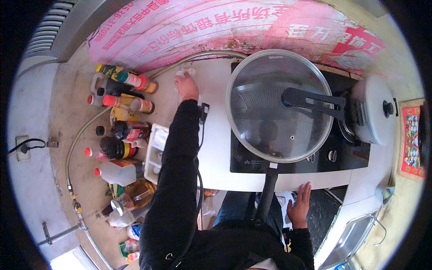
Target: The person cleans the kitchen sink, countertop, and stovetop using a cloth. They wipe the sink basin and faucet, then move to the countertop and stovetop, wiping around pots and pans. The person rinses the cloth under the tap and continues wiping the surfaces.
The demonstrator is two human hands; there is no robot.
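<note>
My left hand (187, 87) is pressed on a crumpled white cloth or paper (185, 72) on the white countertop (214, 162), near the back wall. My right hand (300, 206) has its fingers apart at the counter's front edge, holding nothing. Between them, a large pan with a glass lid (260, 131) sits on the black gas hob (351, 158); its black handle (266, 195) points towards my body. The lid has a black upright handle (312, 101). A lidded metal pot (373, 111) stands at the hob's right side.
Several sauce and oil bottles (131, 130) line the left side, beside a white compartment box (152, 162). A gas hose (76, 135) runs along the left and back. A metal sink (351, 239) lies at the lower right. Printed pink sheeting (202, 30) covers the back wall.
</note>
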